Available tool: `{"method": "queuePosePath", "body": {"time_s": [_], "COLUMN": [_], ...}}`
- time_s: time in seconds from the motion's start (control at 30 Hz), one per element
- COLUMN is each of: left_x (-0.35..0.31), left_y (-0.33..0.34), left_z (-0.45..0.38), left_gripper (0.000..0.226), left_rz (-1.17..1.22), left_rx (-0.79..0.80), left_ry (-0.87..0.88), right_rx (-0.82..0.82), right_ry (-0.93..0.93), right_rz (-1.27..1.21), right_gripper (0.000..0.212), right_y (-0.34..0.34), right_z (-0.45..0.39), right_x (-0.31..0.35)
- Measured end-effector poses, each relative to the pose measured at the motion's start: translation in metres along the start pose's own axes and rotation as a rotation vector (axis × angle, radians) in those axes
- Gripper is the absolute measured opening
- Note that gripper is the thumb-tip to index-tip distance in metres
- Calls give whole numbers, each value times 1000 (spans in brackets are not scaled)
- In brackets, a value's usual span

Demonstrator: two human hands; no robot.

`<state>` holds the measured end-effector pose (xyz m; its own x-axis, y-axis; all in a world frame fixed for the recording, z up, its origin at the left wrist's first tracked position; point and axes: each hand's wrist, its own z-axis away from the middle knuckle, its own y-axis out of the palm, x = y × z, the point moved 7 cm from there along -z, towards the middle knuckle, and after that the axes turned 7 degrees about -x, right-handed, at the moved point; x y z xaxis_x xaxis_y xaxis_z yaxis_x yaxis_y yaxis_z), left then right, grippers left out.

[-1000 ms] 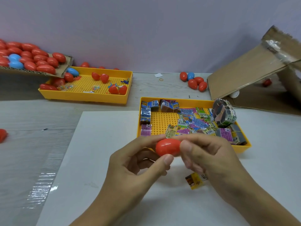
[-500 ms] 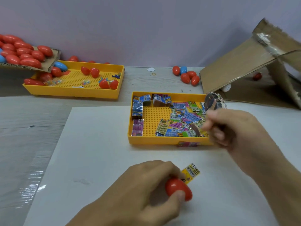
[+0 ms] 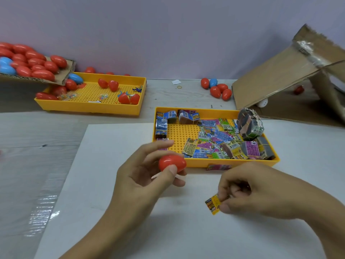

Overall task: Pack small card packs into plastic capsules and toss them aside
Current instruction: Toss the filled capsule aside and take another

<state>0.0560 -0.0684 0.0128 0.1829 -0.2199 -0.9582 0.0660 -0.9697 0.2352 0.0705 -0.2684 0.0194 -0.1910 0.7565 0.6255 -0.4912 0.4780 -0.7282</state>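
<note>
Nearest: right hand (image 3: 248, 191), fingers pinching a small yellow card pack (image 3: 213, 204) just above the white sheet (image 3: 112, 212) on the worktop (image 3: 37, 156).

Left hand (image 3: 141, 176), fingers and thumb curled round a red capsule (image 3: 172, 163); whether it is closed or already split cannot be told from this angle.

Next: yellow tray (image 3: 242, 162) of loose card packs, its near wall just beyond both hands; one pack lies against that wall outside.

Far left: second yellow tray (image 3: 89, 107) with a few capsules; a cardboard flap (image 3: 63, 79) heaped with red and blue ones.

Far right: capsule cluster (image 3: 217, 88) beside a leaning cardboard box (image 3: 280, 81).

Progress, judged: many capsules lie aside, many packs remain. Open room on the sheet near and left; tray wall close ahead.
</note>
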Motion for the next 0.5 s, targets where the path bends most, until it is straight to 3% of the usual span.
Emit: {"method": "queuePosePath", "body": {"time_s": [0.13, 0.27, 0.5], "left_x": [0, 1, 1], "left_y": [6, 4, 4], "left_z": [-1, -1, 0], "left_gripper": [27, 23, 15], "left_rz": [25, 39, -54], "left_rx": [62, 48, 47], "left_ry": [24, 34, 78], "right_rx": [-7, -19, 38], "right_ry": [-11, -46, 44], "right_rz": [-1, -43, -194], "right_gripper": [12, 27, 20], "right_y": [0, -3, 2], "right_z": [0, -1, -8], "right_x": [-3, -1, -11]}}
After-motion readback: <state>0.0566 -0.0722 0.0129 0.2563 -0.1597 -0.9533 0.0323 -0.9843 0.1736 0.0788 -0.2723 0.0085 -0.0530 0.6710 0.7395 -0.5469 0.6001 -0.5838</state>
